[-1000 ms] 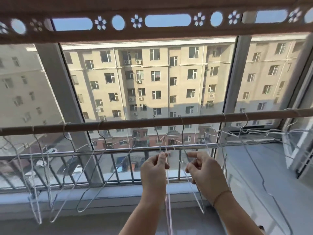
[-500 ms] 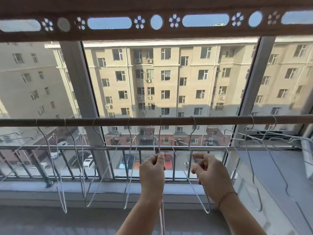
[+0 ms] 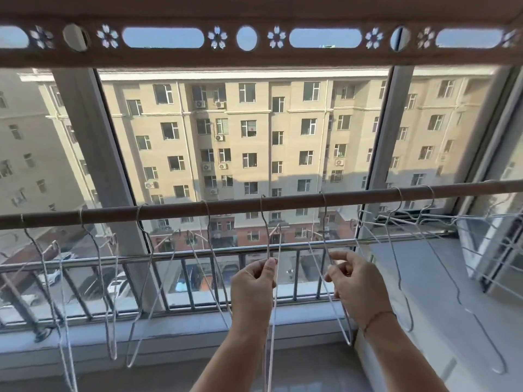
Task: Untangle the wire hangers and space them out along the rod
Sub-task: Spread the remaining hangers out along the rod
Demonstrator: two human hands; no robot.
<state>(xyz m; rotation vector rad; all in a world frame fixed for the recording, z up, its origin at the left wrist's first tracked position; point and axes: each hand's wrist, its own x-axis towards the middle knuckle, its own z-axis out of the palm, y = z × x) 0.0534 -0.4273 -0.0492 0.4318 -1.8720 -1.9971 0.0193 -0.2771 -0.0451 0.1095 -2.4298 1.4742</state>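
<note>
A brown rod (image 3: 175, 211) runs across the window from left to right, rising slightly to the right. Several white wire hangers hang from it by their hooks. My left hand (image 3: 252, 290) pinches the wire of one hanger (image 3: 278, 250) hooked near the rod's middle. My right hand (image 3: 355, 284) grips the wire of the neighbouring hanger (image 3: 335, 315) to its right. Spaced hangers (image 3: 141, 306) hang to the left. More hangers (image 3: 396, 250) sit close together at the right, their wires crossing.
Behind the rod is a window with a metal railing (image 3: 198, 254) and a sill (image 3: 184, 326). A grey ledge (image 3: 424, 278) lies to the right, with a white wire rack (image 3: 492, 250) at the far right. A patterned brown valance (image 3: 254, 38) spans the top.
The view has swung to the right, so the hangers on the left show further along the rod. Both hands keep their hold and sit a little further apart.
</note>
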